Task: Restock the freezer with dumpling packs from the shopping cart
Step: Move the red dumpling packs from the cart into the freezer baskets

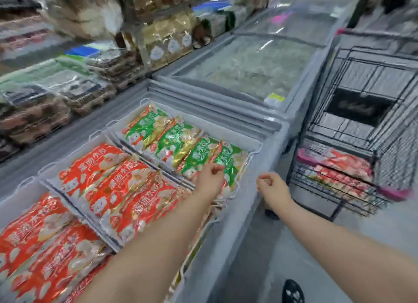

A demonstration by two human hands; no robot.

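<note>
green packs (181, 144): a row is laid overlapping in the far basket of the open freezer (269, 153); the basket looks nearly filled.
red packs (117, 185): they are stacked in the nearer baskets, just beside the green row.
left grip (209, 178): it is held over the near end of the last green pack, fingers curled; whether the pack is pinched or only touched cannot be told through the blur.
right grip (272, 187): it is loosely curled on nothing, above the freezer's aisle-side rim.
cart packs (334, 164): more packs are left on the lower tray of the shopping cart (362, 88), to the right across a gap of floor.
risk: the last green pack lies close to the basket's edge and could be nudged over it if it is pressed from the side.
risk: slick wrappers stacked high could slide off one another.
risk: with the sliding lid (214, 106) pushed back, cold is lost while restocking goes on.
around: a next freezer (248, 70) with its glass shut, blurred shelf trays (56, 103) at left, a shoe (293, 291) below.
in the way: the freezer rim and the cart's wire frame must be cleared on each reach.
</note>
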